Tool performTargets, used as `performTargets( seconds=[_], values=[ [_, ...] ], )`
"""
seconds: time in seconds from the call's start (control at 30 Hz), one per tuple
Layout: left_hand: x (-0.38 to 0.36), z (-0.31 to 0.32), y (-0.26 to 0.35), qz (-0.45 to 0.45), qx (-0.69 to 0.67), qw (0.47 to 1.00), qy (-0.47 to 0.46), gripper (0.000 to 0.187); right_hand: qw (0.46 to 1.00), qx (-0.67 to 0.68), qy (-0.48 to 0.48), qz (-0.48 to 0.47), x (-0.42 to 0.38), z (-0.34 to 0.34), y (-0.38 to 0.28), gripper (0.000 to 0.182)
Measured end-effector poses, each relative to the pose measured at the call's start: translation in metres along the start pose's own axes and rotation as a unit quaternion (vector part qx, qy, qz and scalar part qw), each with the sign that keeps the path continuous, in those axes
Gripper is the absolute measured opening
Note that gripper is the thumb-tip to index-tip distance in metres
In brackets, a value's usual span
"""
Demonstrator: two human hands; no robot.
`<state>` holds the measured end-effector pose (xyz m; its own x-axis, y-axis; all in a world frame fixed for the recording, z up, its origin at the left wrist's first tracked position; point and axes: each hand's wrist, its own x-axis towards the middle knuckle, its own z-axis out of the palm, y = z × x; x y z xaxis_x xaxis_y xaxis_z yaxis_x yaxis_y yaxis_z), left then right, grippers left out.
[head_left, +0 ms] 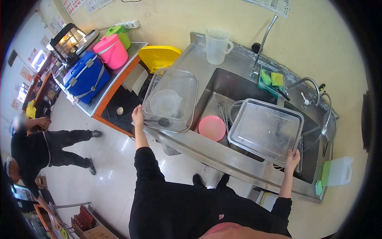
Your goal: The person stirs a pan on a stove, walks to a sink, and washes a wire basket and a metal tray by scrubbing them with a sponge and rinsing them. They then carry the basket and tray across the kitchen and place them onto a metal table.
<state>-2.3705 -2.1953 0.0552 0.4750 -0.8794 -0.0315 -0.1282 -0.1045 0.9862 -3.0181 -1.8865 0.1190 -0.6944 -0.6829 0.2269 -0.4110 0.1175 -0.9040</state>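
Observation:
My left hand is closed on the near left edge of a wire mesh basket at the left end of the steel counter. A translucent round bowl or lid and some dark utensils show in the basket. My right hand grips the near right corner of a rectangular metal tray, which lies tilted over the sink. Beside the tray, a pink bowl and a wire whisk rest in the sink. The tray hides part of what lies beneath it.
Behind the sink are a clear plastic jug, a faucet and a green container with sponges. A jerrycan stands right. At left are a blue cooler, pink bucket, yellow bin lid and another person.

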Motion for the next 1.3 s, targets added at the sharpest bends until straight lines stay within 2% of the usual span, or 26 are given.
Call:
performTargets(
  seconds=[0.17, 0.2, 0.23, 0.27, 0.3, 0.33, 0.37, 0.4, 0.43, 0.5, 0.57, 0.6, 0.67, 0.73, 0.83, 0.9, 0.93, 0.97, 1.0, 1.03, 1.07, 1.1, 1.13, 1.17, 1.23, 1.3],
  values=[
    [0.009, 0.003, -0.018, 0.073, 0.183, 0.974, 0.114, 0.046, 0.984, 0.114, 0.063, 0.121, -0.038, -0.004, -0.006, 0.009],
    [0.007, 0.009, -0.011, 0.086, 0.227, 0.963, 0.116, 0.049, 0.976, 0.117, 0.096, 0.156, -0.048, -0.011, -0.014, 0.008],
    [0.008, 0.008, -0.007, 0.08, 0.274, 0.956, 0.075, 0.05, 0.972, 0.122, 0.109, 0.166, -0.055, -0.021, -0.001, 0.008],
    [0.025, 0.004, -0.036, 0.205, 0.306, 0.929, 0.039, 0.048, 0.967, 0.124, 0.131, 0.179, -0.063, -0.031, 0.025, 0.008],
    [0.022, 0.007, -0.035, 0.203, 0.252, 0.946, 0.022, 0.046, 0.968, 0.115, 0.131, 0.183, -0.072, -0.046, 0.047, 0.008],
    [0.038, 0.008, -0.065, 0.233, 0.223, 0.945, 0.056, 0.046, 0.957, 0.148, 0.15, 0.2, -0.084, -0.053, 0.037, 0.006],
    [0.036, 0.01, -0.052, 0.104, 0.201, 0.974, 0.029, 0.048, 0.95, 0.133, 0.194, 0.206, -0.09, -0.059, 0.039, 0.005],
    [0.019, 0.01, -0.028, 0.089, 0.258, 0.962, 0.033, 0.05, 0.942, 0.119, 0.229, 0.212, -0.094, -0.065, 0.049, 0.005],
    [0.02, 0.012, -0.027, 0.071, 0.24, 0.967, 0.039, 0.055, 0.937, 0.116, 0.25, 0.214, -0.098, -0.076, 0.057, 0.005],
    [0.015, 0.016, -0.023, 0.121, 0.186, 0.974, 0.037, 0.061, 0.931, 0.113, 0.273, 0.214, -0.096, -0.096, 0.074, 0.005],
    [0.015, 0.013, -0.02, 0.146, 0.249, 0.955, 0.074, 0.062, 0.924, 0.111, 0.318, 0.182, -0.087, -0.114, 0.104, 0.006],
    [0.001, 0.018, -0.005, 0.108, 0.268, 0.951, 0.11, 0.065, 0.92, 0.105, 0.336, 0.171, -0.082, -0.127, 0.112, 0.006],
    [-0.013, 0.022, 0.006, 0.142, 0.291, 0.926, 0.193, 0.066, 0.919, 0.093, 0.334, 0.19, -0.071, -0.147, 0.122, 0.007],
    [-0.043, 0.04, 0.028, 0.222, 0.329, 0.857, 0.327, 0.054, 0.915, 0.086, 0.337, 0.206, -0.056, -0.164, 0.139, 0.008],
    [-0.117, 0.101, 0.086, 0.457, 0.181, 0.81, 0.319, 0.04, 0.911, 0.1, 0.349, 0.194, -0.031, -0.181, 0.163, 0.007],
    [-0.194, 0.177, 0.114, 0.435, 0.006, 0.884, 0.171, 0.03, 0.91, 0.122, 0.344, 0.194, -0.016, -0.191, 0.174, 0.007],
    [-0.245, 0.215, 0.127, 0.405, 0.035, 0.911, 0.074, 0.026, 0.91, 0.134, 0.341, 0.193, -0.008, -0.195, 0.179, 0.007],
    [-0.292, 0.256, 0.13, 0.35, -0.03, 0.932, -0.091, 0.024, 0.912, 0.157, 0.332, 0.185, -0.002, -0.199, 0.176, 0.007],
    [-0.332, 0.29, 0.138, 0.399, 0.059, 0.881, -0.246, 0.025, 0.919, 0.144, 0.309, 0.198, 0.002, -0.208, 0.184, 0.008],
    [-0.37, 0.328, 0.136, 0.247, -0.004, 0.874, -0.418, 0.034, 0.926, 0.131, 0.284, 0.212, 0.005, -0.219, 0.191, 0.008],
    [-0.404, 0.367, 0.123, 0.082, -0.068, 0.819, -0.564, 0.045, 0.932, 0.12, 0.258, 0.224, 0.01, -0.227, 0.198, 0.009],
    [-0.429, 0.407, 0.096, 0.074, -0.094, 0.782, -0.611, 0.059, 0.934, 0.132, 0.236, 0.234, 0.014, -0.235, 0.198, 0.008],
    [-0.45, 0.44, 0.088, 0.041, -0.022, 0.778, -0.627, 0.07, 0.94, 0.135, 0.215, 0.229, 0.018, -0.242, 0.198, 0.008],
    [-0.468, 0.473, 0.073, 0.044, 0.012, 0.798, -0.6, 0.077, 0.945, 0.137, 0.195, 0.225, 0.023, -0.25, 0.2, 0.008],
    [-0.484, 0.52, 0.055, 0.059, 0.047, 0.79, -0.608, 0.067, 0.958, 0.107, 0.143, 0.222, 0.032, -0.269, 0.204, 0.008],
    [-0.487, 0.54, 0.05, -0.004, 0.052, 0.766, -0.641, 0.055, 0.963, 0.097, 0.111, 0.226, 0.043, -0.278, 0.204, 0.011]
  ],
)
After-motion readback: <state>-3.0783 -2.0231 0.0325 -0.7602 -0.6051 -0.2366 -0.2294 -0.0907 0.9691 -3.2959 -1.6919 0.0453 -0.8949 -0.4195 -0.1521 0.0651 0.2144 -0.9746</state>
